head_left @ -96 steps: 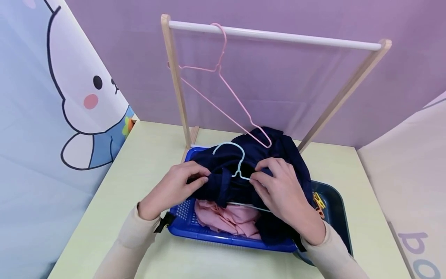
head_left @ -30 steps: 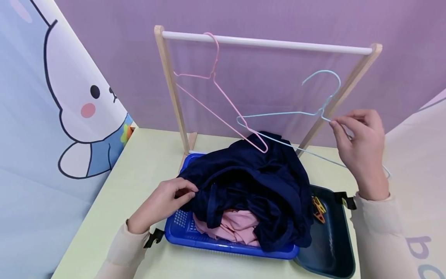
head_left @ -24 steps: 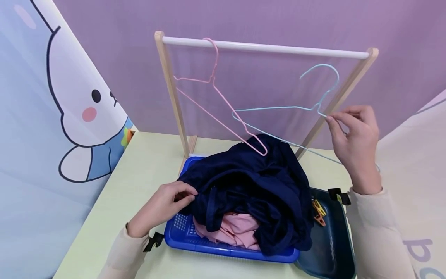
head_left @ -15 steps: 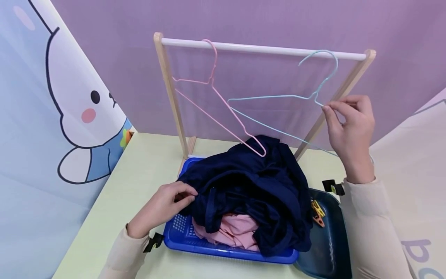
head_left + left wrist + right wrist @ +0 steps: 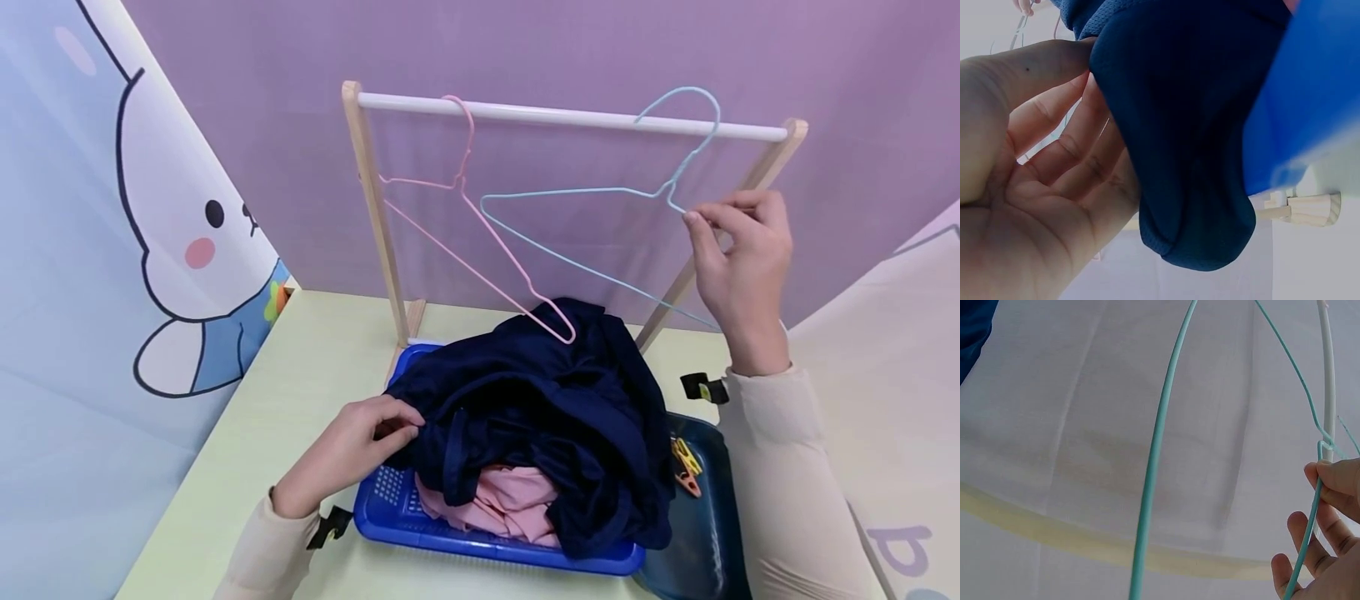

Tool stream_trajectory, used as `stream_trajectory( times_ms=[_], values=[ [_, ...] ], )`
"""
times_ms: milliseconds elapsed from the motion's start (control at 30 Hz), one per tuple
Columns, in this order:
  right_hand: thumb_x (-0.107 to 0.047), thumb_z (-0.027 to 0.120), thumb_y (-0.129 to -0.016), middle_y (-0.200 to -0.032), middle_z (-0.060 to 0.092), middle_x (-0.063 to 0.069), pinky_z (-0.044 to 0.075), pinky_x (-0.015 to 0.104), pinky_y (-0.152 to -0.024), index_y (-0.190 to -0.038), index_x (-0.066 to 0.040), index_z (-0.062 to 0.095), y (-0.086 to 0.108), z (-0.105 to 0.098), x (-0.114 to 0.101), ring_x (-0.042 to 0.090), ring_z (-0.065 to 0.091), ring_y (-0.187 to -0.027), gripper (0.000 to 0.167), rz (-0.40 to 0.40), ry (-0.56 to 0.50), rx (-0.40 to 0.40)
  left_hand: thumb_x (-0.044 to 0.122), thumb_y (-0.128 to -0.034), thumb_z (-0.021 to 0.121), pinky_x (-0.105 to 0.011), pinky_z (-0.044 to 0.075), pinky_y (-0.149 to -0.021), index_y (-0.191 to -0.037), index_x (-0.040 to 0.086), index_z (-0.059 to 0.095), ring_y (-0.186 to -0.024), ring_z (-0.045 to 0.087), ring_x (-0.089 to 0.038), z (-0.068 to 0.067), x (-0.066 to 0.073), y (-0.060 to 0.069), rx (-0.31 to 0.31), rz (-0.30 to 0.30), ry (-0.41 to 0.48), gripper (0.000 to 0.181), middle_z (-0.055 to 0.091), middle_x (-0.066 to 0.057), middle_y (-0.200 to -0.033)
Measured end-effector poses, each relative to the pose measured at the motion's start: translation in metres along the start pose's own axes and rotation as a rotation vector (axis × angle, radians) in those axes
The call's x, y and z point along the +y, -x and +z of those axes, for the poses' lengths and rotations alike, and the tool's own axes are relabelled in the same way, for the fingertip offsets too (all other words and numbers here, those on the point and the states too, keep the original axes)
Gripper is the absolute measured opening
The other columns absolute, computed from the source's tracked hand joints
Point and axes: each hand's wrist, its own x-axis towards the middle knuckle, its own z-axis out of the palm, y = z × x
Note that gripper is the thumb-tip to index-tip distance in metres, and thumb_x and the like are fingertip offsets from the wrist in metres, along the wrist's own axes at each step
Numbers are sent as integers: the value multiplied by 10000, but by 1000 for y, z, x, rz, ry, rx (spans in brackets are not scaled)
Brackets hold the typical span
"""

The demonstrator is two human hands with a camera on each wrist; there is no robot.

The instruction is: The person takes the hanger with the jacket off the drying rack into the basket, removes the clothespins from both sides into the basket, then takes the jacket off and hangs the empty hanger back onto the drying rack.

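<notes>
In the head view a light blue hanger (image 5: 570,192) is held by my right hand (image 5: 742,275), thumb and finger pinching its shoulder just beside the neck. Its hook overlaps the rack's white bar (image 5: 540,115) in the picture; whether they touch I cannot tell. My left hand (image 5: 352,450) pinches the left edge of a dark navy garment (image 5: 525,358) heaped over the blue basket (image 5: 480,546). The left wrist view shows the thumb (image 5: 1054,62) on the navy cloth (image 5: 1179,125). In the right wrist view the hanger wire (image 5: 1154,450) crosses in front of the curtain.
A pink hanger (image 5: 491,221) hangs at the bar's left. Pink cloth (image 5: 510,504) lies in the basket under the navy garment. At the right stands a dark green tray (image 5: 693,542) with yellow and orange clips (image 5: 684,467). A purple curtain (image 5: 562,50) rises behind the rack.
The light blue hanger left the navy garment in my right hand and rose to the bar's height, shifting slightly left lately. My left hand moved a little left and down, and keeps hold of the garment.
</notes>
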Motion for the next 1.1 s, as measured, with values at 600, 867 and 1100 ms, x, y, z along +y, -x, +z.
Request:
stream_trajectory(
  times_ms=[600, 867, 1100],
  values=[
    [-19, 735, -894, -938, 428, -207, 293, 161, -679, -878, 54, 775, -5, 23, -3, -17, 438, -896, 85, 100, -8, -31, 92, -946, 708, -257, 540, -671, -1044, 220, 720, -753, 570, -91, 0, 0, 0, -6, -1, 0, 162, 635, 116, -917],
    [-66, 757, -893, -934, 448, -206, 343, 167, -693, -872, 17, 789, 0, 29, 2, 78, 507, -897, 92, 85, -13, -55, 84, -946, 707, -259, 545, -685, -1047, 212, 720, -762, 574, -90, -1, 1, 0, -12, -6, -1, 164, 632, 115, -908],
    [-67, 741, -909, -913, 538, -10, 341, 191, -710, -881, 31, 782, 4, 33, 4, 180, 532, -902, 110, 76, -17, -100, 88, -948, 705, -256, 544, -681, -1049, 211, 719, -758, 571, -91, -2, 1, 3, -16, -12, 1, 160, 631, 113, -910]
  ],
)
